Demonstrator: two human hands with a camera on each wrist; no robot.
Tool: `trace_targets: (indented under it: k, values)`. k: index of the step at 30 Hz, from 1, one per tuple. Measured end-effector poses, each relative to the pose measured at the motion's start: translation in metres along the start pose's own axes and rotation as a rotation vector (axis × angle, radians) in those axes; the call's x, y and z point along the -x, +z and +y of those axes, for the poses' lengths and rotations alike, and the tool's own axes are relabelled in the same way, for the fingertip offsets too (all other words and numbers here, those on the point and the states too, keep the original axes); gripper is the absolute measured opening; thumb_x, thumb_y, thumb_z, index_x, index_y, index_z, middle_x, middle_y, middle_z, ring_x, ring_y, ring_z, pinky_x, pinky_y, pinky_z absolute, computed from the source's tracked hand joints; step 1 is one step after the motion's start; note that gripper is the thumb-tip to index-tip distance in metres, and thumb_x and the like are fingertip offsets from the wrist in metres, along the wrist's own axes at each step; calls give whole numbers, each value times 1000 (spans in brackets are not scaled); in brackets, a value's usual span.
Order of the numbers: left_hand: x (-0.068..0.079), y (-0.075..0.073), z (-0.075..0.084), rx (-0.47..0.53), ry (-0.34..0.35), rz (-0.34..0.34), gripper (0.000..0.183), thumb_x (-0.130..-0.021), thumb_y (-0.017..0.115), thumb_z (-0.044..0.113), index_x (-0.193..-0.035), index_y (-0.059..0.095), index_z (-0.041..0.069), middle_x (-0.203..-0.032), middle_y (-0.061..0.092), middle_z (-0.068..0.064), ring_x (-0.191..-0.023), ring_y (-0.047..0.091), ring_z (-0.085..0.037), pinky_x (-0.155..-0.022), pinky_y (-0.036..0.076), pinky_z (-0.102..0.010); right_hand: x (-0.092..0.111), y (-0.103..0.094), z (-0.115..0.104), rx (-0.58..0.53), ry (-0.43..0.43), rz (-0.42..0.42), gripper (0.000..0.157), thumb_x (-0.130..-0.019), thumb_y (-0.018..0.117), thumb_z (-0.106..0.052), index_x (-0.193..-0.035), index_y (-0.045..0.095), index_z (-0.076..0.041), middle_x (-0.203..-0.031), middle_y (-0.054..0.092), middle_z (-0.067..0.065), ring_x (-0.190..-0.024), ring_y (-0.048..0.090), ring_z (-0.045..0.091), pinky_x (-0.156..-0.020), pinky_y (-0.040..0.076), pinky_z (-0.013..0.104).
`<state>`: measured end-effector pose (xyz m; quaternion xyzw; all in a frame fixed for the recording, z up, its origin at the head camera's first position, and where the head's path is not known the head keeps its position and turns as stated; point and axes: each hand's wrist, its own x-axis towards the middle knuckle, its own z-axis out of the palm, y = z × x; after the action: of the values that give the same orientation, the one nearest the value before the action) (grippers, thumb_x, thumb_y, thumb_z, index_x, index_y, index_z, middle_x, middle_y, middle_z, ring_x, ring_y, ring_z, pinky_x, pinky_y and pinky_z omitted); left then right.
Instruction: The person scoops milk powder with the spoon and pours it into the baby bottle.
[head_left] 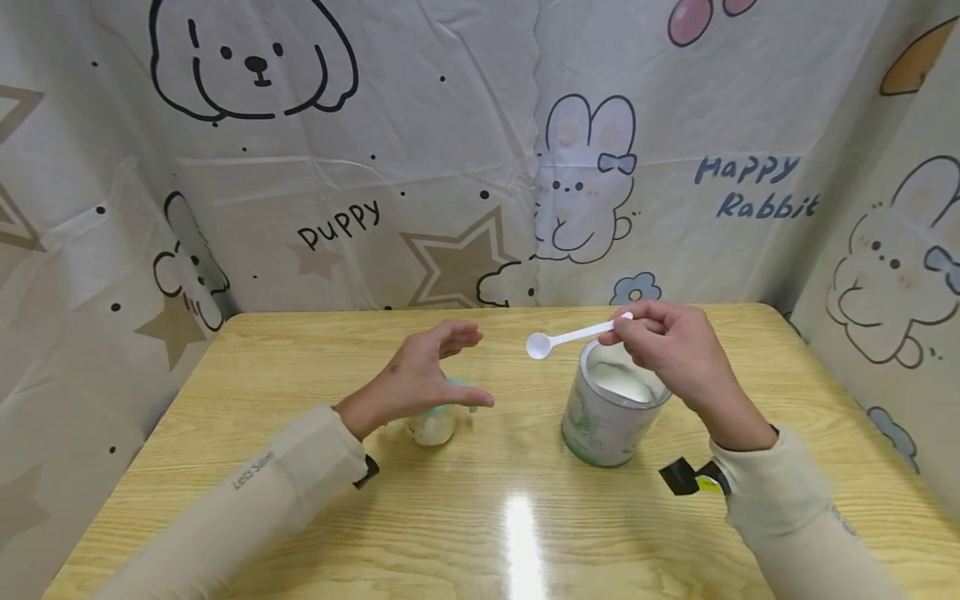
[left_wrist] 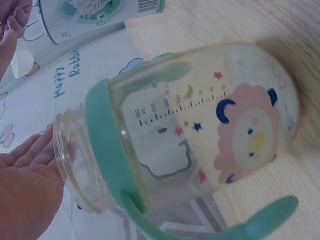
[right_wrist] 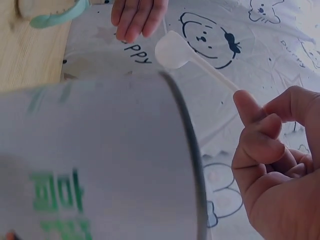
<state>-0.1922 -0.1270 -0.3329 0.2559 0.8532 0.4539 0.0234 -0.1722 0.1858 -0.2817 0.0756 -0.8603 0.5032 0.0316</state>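
Note:
My right hand [head_left: 678, 346] pinches the handle end of a small white measuring scoop [head_left: 538, 345], bowl pointing left. Below that hand stands a tall can [head_left: 596, 429] without a lid, white powder [head_left: 621, 382] inside. To the left, my left hand [head_left: 416, 375] has thumb and fingers spread apart over a baby bottle [head_left: 431, 429], partly hiding it. In the left wrist view the baby bottle [left_wrist: 195, 125] has a bare threaded neck [left_wrist: 75, 160], a teal collar with handles, measuring marks and a pink animal print. The left hand's fingers [left_wrist: 32, 152] show beside the neck, holding nothing.
Both things stand on a light wood-grain table [head_left: 465, 517] with a bright glare strip near the front. A printed cloth [head_left: 450, 167] hangs behind and at both sides. A dark strap item [head_left: 682, 477] sits at the right wrist.

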Motion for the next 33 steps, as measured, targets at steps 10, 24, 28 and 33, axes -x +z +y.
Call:
trace_targets:
  k: [10,24,28,33]
  values:
    - [-6,8,6,2,1,12,89,-68,95,24,-141,49,1,-139,58,-11,-130,54,-25,-111,43,-36,6,-19,13,24,-2,35,29,-101,60,-26,-105,67,2,-87,73,-8,-75,58,11,-63,53,19]
    - [-12,19,13,18,5,-5,90,-67,95,23,-140,49,0,-141,56,-12,-131,52,-25,-112,42,-34,10,-40,28,44,28,67,36,-103,58,-26,-118,63,6,-87,73,-12,-72,60,6,-61,54,18]
    - [-14,22,14,20,1,-10,89,-67,95,24,-140,49,1,-141,56,-11,-132,52,-24,-111,42,-33,13,-44,30,33,-5,94,31,-102,59,-24,-111,63,6,-85,73,-9,-69,59,8,-59,52,18]
    - [-18,28,14,16,18,-14,89,-67,95,24,-140,50,1,-140,56,-12,-131,52,-25,-111,42,-32,15,-49,34,17,-31,116,27,-101,61,-21,-106,64,5,-83,73,-8,-66,59,9,-58,53,18]
